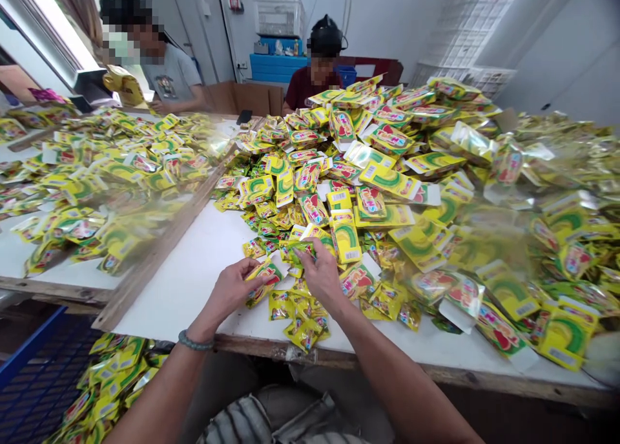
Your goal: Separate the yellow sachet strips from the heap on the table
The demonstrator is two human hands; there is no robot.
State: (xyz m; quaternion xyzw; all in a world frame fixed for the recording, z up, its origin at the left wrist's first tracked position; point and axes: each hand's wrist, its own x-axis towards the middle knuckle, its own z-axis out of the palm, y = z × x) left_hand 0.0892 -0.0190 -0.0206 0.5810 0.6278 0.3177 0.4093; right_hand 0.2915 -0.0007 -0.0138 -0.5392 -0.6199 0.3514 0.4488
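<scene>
My left hand (235,289) is closed round a small yellow box (265,280) with red and white lettering, whose white end flap points to the right. Close by on the right, my right hand (317,269) pinches a small green sachet (301,253) at the edge of the heap. Between and below my hands lie several yellow sachets (305,315) near the table's front edge. Flattened yellow boxes (345,236) with green curved bands rest just beyond my right hand. Part of the green sachet is hidden by my fingers.
A tall heap of yellow boxes (387,179) covers the right side. A wooden strip (169,237) divides the white table (194,263); more packets lie left of it. A blue crate (29,360) with filled boxes stands below. Two people sit across.
</scene>
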